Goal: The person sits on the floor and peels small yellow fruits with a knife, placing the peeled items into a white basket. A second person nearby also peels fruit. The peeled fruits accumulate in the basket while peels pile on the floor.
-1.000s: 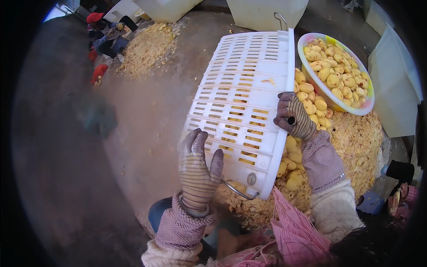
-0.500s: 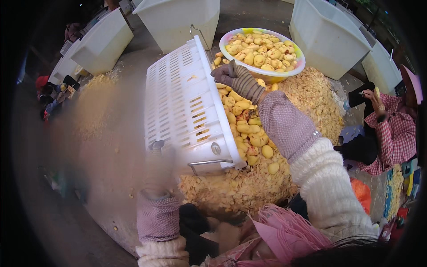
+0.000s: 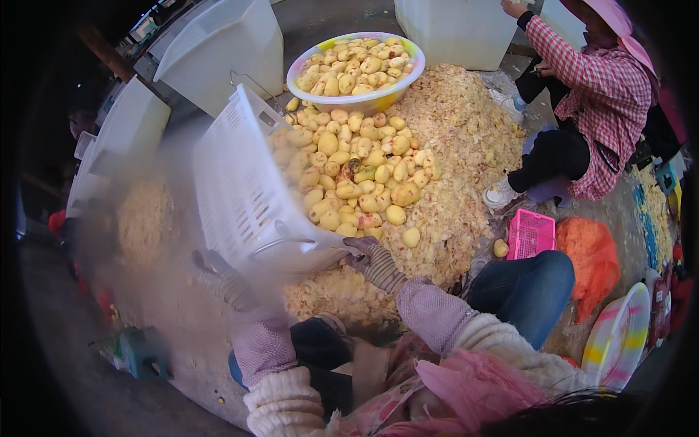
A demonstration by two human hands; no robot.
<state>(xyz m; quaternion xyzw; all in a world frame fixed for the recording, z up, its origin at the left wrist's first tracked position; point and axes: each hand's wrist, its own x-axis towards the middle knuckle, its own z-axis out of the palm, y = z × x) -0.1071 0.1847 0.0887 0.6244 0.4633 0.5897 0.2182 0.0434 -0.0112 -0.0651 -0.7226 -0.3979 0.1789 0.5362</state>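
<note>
A white slatted plastic crate (image 3: 240, 175) is tipped on its side, its mouth facing right. Peeled potatoes (image 3: 364, 167) lie spilled in a heap at its mouth, some still inside the rim. My right hand (image 3: 375, 262), in a dark glove with a striped cuff, is closed round the crate's near rim corner, beside the metal handle (image 3: 280, 246). At the crate's near left edge is my gloved left hand (image 3: 222, 280). Haze over the picture blurs its fingers, so their grip is unclear.
Pale peelings (image 3: 466, 131) spread under and beyond the potatoes. A colourful basin (image 3: 419, 64) full of potatoes stands behind. Large white tubs (image 3: 226, 54) line the back. A seated person in a checked shirt (image 3: 611, 95) is at right, near a pink basket (image 3: 531, 233) and orange netting (image 3: 588, 255).
My right hand has moved from the crate's far rim to its near corner. The crate leans farther back leftward, exposing more of the potato heap. The view has swung right.
</note>
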